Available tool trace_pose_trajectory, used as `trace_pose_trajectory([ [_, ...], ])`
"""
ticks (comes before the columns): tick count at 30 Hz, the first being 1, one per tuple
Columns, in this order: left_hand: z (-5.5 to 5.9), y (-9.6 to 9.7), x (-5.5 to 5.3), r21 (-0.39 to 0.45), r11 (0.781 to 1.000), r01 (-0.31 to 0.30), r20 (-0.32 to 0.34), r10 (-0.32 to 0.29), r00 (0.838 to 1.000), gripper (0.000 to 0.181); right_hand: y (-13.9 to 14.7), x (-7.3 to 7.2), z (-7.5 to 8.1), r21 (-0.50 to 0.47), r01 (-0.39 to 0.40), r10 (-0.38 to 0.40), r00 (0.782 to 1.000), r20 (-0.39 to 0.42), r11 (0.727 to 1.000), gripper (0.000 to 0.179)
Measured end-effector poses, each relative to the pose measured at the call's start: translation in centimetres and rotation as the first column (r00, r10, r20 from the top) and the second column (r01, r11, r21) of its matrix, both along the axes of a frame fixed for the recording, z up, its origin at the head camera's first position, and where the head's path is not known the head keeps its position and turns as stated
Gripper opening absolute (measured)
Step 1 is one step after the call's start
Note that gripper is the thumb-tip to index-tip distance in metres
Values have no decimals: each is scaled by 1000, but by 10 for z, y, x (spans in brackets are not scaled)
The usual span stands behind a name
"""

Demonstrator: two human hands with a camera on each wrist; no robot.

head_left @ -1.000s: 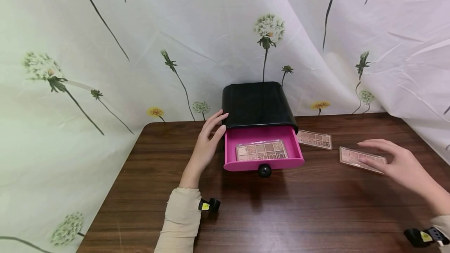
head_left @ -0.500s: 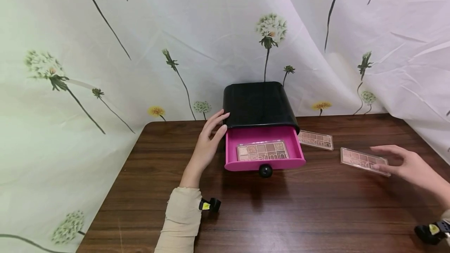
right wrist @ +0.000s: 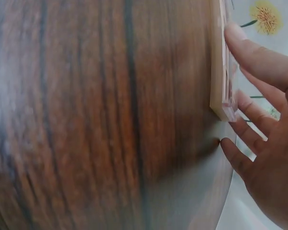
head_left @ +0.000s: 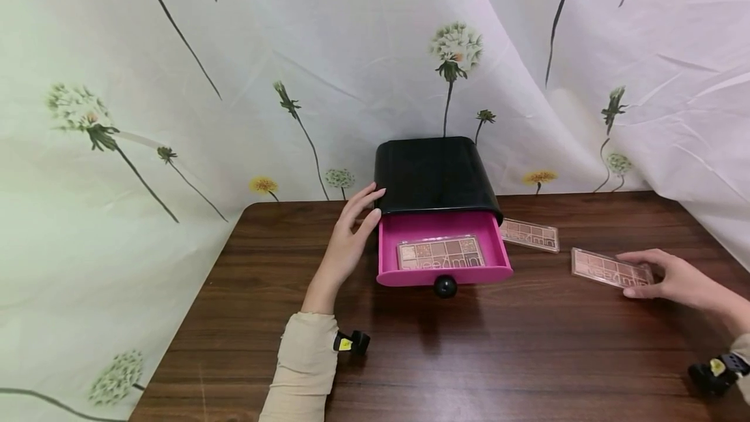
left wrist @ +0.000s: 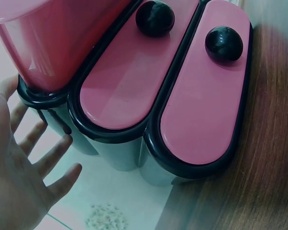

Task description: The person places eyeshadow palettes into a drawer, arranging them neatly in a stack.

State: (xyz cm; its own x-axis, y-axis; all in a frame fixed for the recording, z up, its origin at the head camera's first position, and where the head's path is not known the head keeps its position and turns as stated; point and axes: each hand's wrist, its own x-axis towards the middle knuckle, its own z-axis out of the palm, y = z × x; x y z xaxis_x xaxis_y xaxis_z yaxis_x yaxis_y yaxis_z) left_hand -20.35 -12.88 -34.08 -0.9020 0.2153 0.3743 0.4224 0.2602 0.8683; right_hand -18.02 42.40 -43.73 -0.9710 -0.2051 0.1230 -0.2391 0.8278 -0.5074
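At frame right, the right hand [head_left: 682,281] pinches a flat, clear-lidded palette of pinkish pans [head_left: 606,269] by its right end, low at the brown wooden tabletop [head_left: 527,357]. Left of centre, the left hand [head_left: 344,243], fingers loosely extended, touches a glossy black cabinet [head_left: 436,174]. Its bright pink drawer [head_left: 404,277] is pulled out, one brownish rectangular palette [head_left: 439,254] inside; a third palette [head_left: 530,235] lies beside the cabinet. Seemingly one is stowed, two remain outside.

A cloth-screened spot, kind of room unclear: dandelion-printed cloth [head_left: 351,51] hangs behind a wood-grain tabletop [head_left: 515,357].
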Motion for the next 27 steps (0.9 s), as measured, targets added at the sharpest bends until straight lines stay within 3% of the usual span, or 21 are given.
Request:
trace_pose_trajectory([
  [6,1,0,1,3,1000,4,-13,-4,1000,41,-1,-4,-3,91,-29,28,999,18,995,70],
  [13,0,0,1,0,1000,-2,-5,2,1000,40,1,-4,-8,57,-53,57,996,-63,997,62],
  [16,0,0,1,3,1000,1,-7,-1,1000,40,0,-2,-7,69,-27,31,998,-48,997,61],
  [23,0,0,1,2,1000,1,-9,-1,1000,40,-5,7,3,132,28,-39,996,75,991,68],
  [27,0,0,1,3,1000,-2,-13,2,1000,40,-9,11,5,123,31,-35,999,33,992,65],
])
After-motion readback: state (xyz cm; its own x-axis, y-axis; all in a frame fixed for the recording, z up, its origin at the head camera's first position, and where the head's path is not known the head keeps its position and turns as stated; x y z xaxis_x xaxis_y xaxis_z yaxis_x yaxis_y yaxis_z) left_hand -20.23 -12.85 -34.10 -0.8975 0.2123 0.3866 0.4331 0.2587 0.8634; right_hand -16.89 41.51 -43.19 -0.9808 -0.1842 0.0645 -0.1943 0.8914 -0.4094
